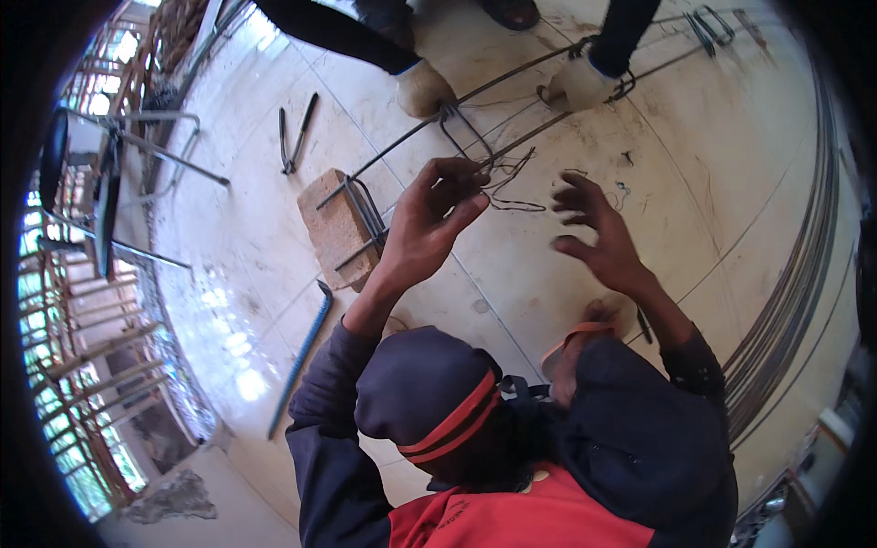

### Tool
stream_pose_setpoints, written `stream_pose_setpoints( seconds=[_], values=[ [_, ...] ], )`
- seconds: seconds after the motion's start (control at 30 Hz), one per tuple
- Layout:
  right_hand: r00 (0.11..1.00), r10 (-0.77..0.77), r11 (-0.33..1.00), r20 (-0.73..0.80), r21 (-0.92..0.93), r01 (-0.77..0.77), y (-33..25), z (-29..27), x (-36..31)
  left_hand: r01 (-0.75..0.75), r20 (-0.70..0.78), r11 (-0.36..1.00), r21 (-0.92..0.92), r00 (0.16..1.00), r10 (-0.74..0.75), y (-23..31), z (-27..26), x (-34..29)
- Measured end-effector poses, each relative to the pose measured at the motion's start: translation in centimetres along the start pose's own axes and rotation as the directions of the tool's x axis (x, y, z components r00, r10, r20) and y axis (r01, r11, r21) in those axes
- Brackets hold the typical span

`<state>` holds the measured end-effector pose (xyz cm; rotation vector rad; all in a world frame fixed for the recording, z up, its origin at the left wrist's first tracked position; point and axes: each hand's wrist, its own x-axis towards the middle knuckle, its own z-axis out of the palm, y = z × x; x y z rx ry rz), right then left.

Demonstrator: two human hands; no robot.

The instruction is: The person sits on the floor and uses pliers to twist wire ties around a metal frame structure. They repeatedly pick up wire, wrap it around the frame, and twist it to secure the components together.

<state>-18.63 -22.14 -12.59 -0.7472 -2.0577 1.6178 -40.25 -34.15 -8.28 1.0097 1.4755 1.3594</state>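
Note:
My left hand (434, 219) is closed, its fingertips pinching thin dark tie wire (516, 203) whose loose strands spread to the right. Beside that hand, a bent steel stirrup (468, 135) sits across two long steel bars (512, 71). My right hand (594, 228) is held up over the floor, fingers apart and slightly curled, with nothing in it. Opposite me, a co-worker's white-gloved hand (425, 89) rests at the stirrup. The co-worker's other gloved hand (580, 82) is at the bars farther right.
A brick (333, 233) lies under the bars' left end, where several stirrups (365, 208) hang. Pincers (294, 137) and a blue bar (301, 356) lie leftward. A metal-legged chair (114, 173) stands far left. Long rods (790, 301) run along the right. A sandalled foot (571, 342) is below my right hand.

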Motion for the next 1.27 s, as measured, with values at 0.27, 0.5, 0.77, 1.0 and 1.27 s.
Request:
stream_pose_setpoints(
  seconds=[0.27,0.5,0.77,1.0,1.27],
  values=[
    [0.933,-0.095,0.978,-0.346,0.143,0.153,-2.0,1.6,1.1,-0.023,0.069,0.959,0.281,0.998,0.004,4.4,3.8,2.8],
    [0.863,-0.211,0.936,-0.459,0.16,0.314,-2.9,2.2,0.4,-0.136,-0.07,0.97,0.202,0.986,0.153,4.2,5.0,2.0],
    [0.757,-0.512,0.846,-0.406,-0.388,0.365,-5.4,0.8,0.8,-0.108,-0.039,0.965,0.239,0.992,0.121,5.0,4.6,0.6],
    [0.986,-0.153,0.953,-0.067,0.256,0.165,-4.3,-0.2,-0.2,0.001,-0.116,0.872,0.489,0.991,0.064,2.9,2.6,0.2],
    [0.953,-0.151,0.563,-0.263,0.769,0.302,0.0,-1.6,1.0,0.171,-0.123,0.965,0.199,0.981,-0.148,1.6,1.9,1.2]
  ],
)
